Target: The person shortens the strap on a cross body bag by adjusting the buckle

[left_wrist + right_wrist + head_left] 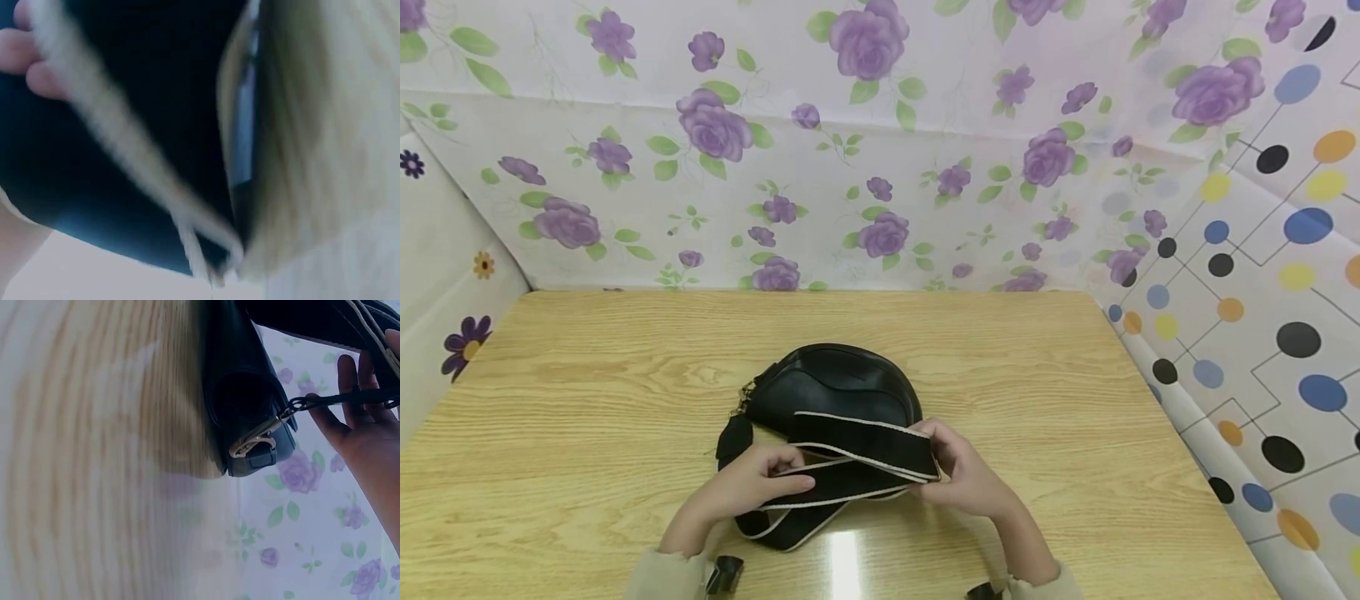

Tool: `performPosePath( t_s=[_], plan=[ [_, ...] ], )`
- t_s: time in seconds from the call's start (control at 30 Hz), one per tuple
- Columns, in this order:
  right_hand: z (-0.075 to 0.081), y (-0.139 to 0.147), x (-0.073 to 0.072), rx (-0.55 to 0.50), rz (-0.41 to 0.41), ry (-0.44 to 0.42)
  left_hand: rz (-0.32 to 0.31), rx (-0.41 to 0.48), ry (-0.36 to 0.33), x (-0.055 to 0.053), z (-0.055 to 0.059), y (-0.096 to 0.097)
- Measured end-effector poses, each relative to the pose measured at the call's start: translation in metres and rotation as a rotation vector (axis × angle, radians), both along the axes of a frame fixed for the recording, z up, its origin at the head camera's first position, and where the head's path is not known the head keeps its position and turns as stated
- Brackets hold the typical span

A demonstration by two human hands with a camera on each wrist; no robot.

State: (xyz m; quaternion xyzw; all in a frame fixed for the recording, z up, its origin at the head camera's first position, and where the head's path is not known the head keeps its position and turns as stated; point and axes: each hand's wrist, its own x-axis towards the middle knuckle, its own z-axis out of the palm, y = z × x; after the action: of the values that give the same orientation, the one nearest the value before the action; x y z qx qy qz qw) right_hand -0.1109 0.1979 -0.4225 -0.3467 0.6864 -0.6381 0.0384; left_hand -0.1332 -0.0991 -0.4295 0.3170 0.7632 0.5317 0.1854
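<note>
A black half-moon handbag [831, 379] lies on the wooden table in the head view. Its wide black strap [865, 440], edged in white, is gathered in overlapping folds in front of it. My left hand [748, 479] pinches a fold near the left end, thumb along the top. At the other end, my right hand [966, 477] grips the folded strap, its fingers partly hidden behind it. A black leather tag [735, 438] hangs at the bag's left. In the right wrist view a metal clasp [253, 442] shows at the bag's end. Pale strap edging [119, 119] fills the left wrist view.
The wooden table [602, 417] stretches to both sides of the bag. Behind it stands a floral-print cloth [880, 167], with a dotted cloth [1262, 333] along the right side and another flowered cloth [445, 250] on the left.
</note>
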Motion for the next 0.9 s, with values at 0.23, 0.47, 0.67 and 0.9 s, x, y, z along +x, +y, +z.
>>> performPosePath(
  t_s=[0.23, 0.47, 0.67, 0.9],
  plan=[
    [0.000, 0.007, -0.001, 0.012, -0.009, -0.019, 0.029, 0.000, 0.016, -0.002, 0.000, -0.012],
    [0.000, 0.012, 0.000, 0.027, -0.045, -0.017, 0.033, -0.038, 0.006, -0.003, 0.002, -0.020],
    [0.000, 0.016, 0.000, 0.032, -0.054, -0.007, 0.052, -0.055, -0.019, -0.004, 0.004, -0.027],
    [-0.003, 0.018, 0.000, 0.049, -0.048, 0.002, 0.044, -0.055, -0.024, -0.005, 0.004, -0.029]
  ],
)
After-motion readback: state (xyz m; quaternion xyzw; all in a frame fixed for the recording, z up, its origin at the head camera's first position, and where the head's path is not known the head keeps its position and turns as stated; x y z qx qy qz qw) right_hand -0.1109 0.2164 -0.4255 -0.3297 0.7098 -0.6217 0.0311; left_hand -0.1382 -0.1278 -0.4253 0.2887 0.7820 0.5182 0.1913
